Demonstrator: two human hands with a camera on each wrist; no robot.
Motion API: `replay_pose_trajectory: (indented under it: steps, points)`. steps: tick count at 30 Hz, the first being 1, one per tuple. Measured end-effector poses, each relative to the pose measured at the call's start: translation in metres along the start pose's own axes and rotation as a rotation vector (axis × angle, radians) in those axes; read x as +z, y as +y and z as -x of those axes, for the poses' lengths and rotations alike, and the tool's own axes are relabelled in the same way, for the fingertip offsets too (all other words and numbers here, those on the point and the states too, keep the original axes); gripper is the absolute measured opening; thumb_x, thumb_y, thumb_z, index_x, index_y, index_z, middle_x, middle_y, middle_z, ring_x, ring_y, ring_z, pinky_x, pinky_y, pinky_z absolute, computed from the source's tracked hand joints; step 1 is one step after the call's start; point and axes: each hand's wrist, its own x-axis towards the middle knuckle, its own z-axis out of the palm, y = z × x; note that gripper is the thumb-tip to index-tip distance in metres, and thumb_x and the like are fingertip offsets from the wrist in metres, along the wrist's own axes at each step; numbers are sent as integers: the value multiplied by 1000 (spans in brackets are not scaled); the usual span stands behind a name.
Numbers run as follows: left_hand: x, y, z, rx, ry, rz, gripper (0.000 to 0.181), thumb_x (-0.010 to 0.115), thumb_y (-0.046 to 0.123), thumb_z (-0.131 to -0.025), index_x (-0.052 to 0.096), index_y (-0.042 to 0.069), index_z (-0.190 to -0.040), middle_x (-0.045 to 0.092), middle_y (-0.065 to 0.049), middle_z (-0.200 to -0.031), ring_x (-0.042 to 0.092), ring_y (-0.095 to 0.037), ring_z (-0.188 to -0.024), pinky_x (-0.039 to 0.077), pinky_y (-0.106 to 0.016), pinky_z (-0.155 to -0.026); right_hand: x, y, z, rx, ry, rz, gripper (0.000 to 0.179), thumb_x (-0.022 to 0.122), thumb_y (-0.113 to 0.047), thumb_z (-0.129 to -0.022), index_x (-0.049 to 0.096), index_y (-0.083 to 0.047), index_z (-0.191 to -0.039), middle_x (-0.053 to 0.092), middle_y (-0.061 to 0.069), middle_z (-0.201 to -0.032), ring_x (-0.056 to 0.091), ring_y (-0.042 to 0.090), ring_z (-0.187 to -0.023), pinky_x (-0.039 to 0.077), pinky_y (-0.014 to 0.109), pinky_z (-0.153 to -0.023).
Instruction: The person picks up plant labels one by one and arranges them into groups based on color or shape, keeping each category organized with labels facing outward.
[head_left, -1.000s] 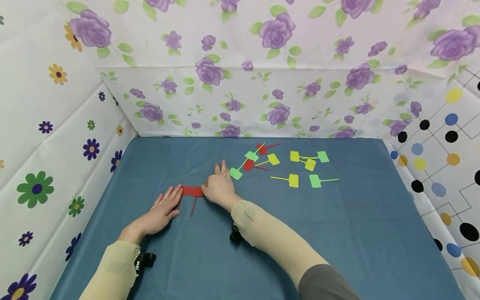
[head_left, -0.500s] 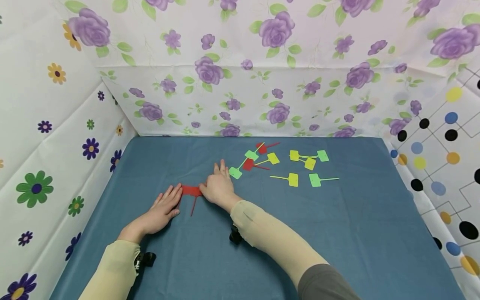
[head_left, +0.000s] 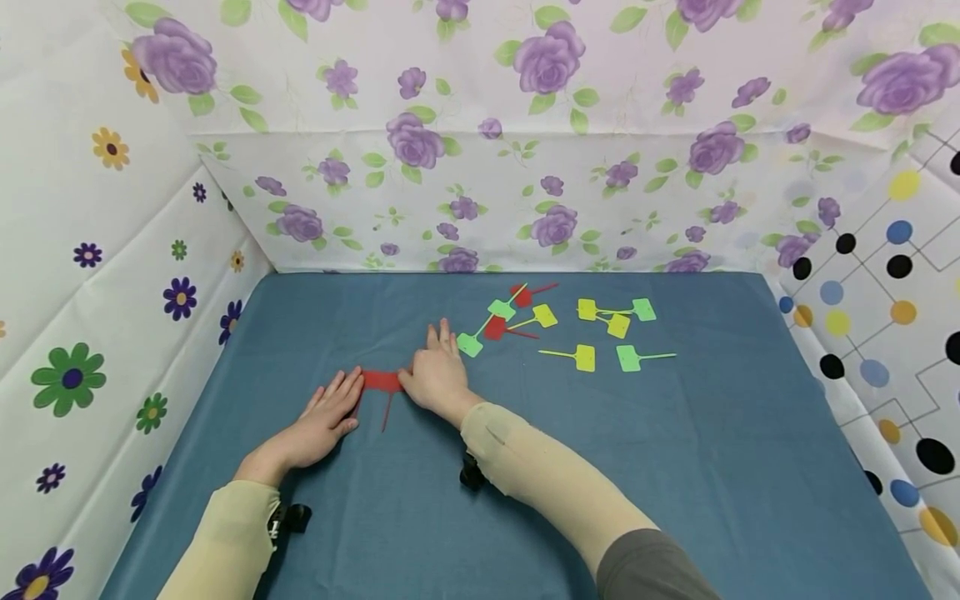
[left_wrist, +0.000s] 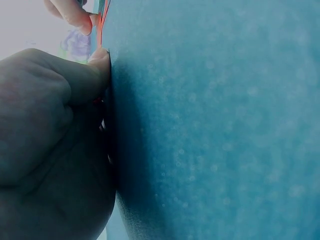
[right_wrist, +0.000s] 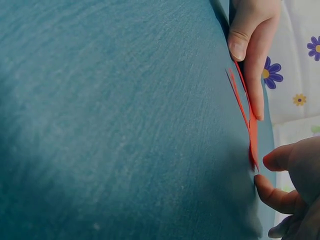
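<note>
Two red plant labels (head_left: pixel 382 381) lie side by side on the blue cloth, their thin stems pointing toward the person. My left hand (head_left: pixel 318 429) rests flat with straight fingers at their left end, partly covering one label. At the right end, the thumb and index finger of my right hand (head_left: pixel 438 375) touch the edge, while its other fingers stretch forward. In the right wrist view a gap shows between that thumb and index fingertip (right_wrist: pixel 275 157), with the red labels (right_wrist: pixel 253 135) ending beside it. The left wrist view shows my left thumb (left_wrist: pixel 97 62) low against the cloth.
Right of my right hand lies a loose group of green labels (head_left: pixel 470 345), yellow labels (head_left: pixel 586 358) and red labels (head_left: pixel 495 327), some overlapping. The blue cloth (head_left: pixel 712 483) covers the table. Flowered sheets (head_left: pixel 480 167) stand behind and at the sides.
My right hand has shifted very slightly left along with the labels' right edge. The left hand and the other labels stay as they were.
</note>
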Motion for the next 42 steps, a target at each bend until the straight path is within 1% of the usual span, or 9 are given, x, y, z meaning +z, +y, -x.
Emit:
replay_pose_trajectory:
  steps: [4, 9, 15, 19, 22, 28, 32, 37, 42]
  points:
    - [0, -1, -1, 6, 6, -1, 71, 50, 23, -115, 11, 1, -171, -2, -15, -179, -11, -40, -163, -9, -62, -128, 0, 1, 1, 4, 1, -6, 39, 61, -45, -108, 87, -18, -95, 31, 22, -172, 4, 39, -165, 11, 48, -133]
    - [-1, 1, 2, 24, 19, 5, 72, 49, 27, -115, 12, 0, -171, 0, -16, -179, -11, -41, -163, -9, -61, -128, 0, 1, 2, 4, 0, -9, 38, 62, -45, -108, 87, -19, -96, 31, 23, -172, 5, 40, -164, 11, 48, -133]
    - [-5, 6, 7, 60, 7, 57, 74, 49, 32, -116, 12, -1, -171, -1, -19, -179, -13, -43, -162, -14, -60, -127, 1, 2, 2, -12, 9, -28, 35, 62, -43, -108, 86, -18, -98, 32, 22, -172, 7, 39, -164, 11, 48, -133]
    - [-8, 10, 6, 23, -18, 34, 74, 48, 32, -116, 10, 0, -171, -1, -19, -179, -12, -43, -162, -11, -61, -128, 1, 4, 2, -47, 39, -74, 29, 62, -37, -109, 83, -18, -107, 33, 21, -171, 8, 38, -164, 12, 47, -133]
    - [-10, 11, 5, 13, -23, 47, 74, 49, 30, -116, 10, -1, -171, -1, -21, -178, -12, -44, -162, -11, -62, -128, -1, 5, 3, -70, 69, -122, 26, 62, -33, -109, 82, -18, -113, 34, 21, -171, 8, 37, -164, 12, 46, -133]
    - [-14, 16, 6, 30, -21, 97, 73, 46, 32, -117, 9, 0, -171, 0, -21, -178, -12, -45, -162, -13, -60, -128, -6, 4, 5, -115, 108, -184, 23, 61, -31, -110, 80, -20, -116, 34, 19, -171, 7, 35, -165, 11, 44, -133]
    - [-20, 24, 7, 15, -16, 90, 68, 45, 27, -117, 14, -4, -170, 5, -25, -177, -7, -50, -161, -7, -65, -127, -9, 0, 8, -145, 114, -208, 22, 61, -32, -111, 78, -20, -120, 34, 18, -171, 6, 35, -165, 11, 42, -133]
    - [-27, 34, 4, -43, -10, 35, 61, 42, 22, -118, 21, -5, -169, 13, -29, -175, 4, -54, -160, 5, -72, -126, -8, 0, 10, -166, 136, -221, 22, 62, -30, -110, 77, -19, -123, 37, 19, -170, 11, 38, -164, 13, 44, -133]
    - [-28, 35, 2, -48, 35, -20, 56, 41, 22, -119, 29, -2, -168, 23, -27, -173, 16, -53, -158, 16, -74, -123, -7, 0, 10, -181, 147, -228, 23, 62, -29, -110, 76, -19, -125, 39, 19, -169, 13, 40, -163, 15, 45, -133]
